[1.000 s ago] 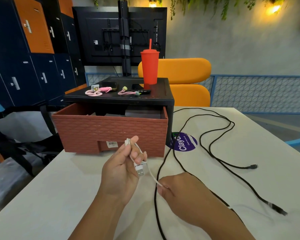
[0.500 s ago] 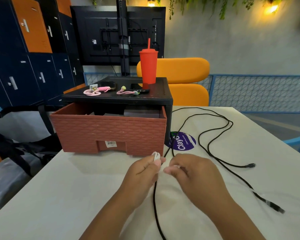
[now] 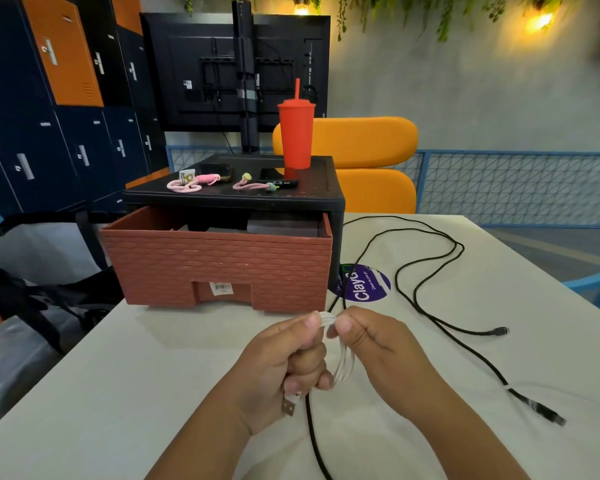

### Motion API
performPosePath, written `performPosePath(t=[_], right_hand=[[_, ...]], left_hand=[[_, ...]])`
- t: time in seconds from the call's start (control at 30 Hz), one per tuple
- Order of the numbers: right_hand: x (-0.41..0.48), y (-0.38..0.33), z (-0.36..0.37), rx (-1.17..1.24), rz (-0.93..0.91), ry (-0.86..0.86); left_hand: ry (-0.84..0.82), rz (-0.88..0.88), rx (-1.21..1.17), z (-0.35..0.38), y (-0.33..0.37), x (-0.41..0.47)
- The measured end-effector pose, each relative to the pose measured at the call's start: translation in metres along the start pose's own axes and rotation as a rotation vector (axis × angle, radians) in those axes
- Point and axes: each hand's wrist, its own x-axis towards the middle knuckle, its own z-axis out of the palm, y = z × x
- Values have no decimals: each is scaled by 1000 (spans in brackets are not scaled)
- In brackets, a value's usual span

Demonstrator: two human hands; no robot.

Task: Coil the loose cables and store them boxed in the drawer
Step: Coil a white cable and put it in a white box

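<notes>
white cable (image 3: 341, 358) sitting centre-low in frame, gathered into small oval loops; thin, smooth, rubbery-looking. flat metal usb plug (image 3: 289, 406) poking out below.
left hand (image 3: 281, 365) curling its grip round loops; right hand (image 3: 378, 344) pinching loop top between thumb and finger.
risk, as judged: springy loops popping apart if either grip is slackening.
black cable (image 3: 417, 306), matte, long, sprawling uncoiled over white counter (image 3: 153, 358) at right, running under hands, likely tangling into coil.
brick-textured red drawer (image 3: 219, 265) standing open at centre.

Both hands (image 3: 329, 355) pinching coiled white cable (image 3: 345, 362), open brick-patterned drawer (image 3: 219, 268) behind
</notes>
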Motion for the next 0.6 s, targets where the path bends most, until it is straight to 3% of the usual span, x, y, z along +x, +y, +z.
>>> performPosePath(t=[0.27, 0.6], right_hand=[[1, 4, 10, -168, -2, 129], [1, 1, 16, -71, -22, 134]], left_hand=[[82, -17, -19, 4, -2, 3], [137, -61, -177, 6, 2, 2]])
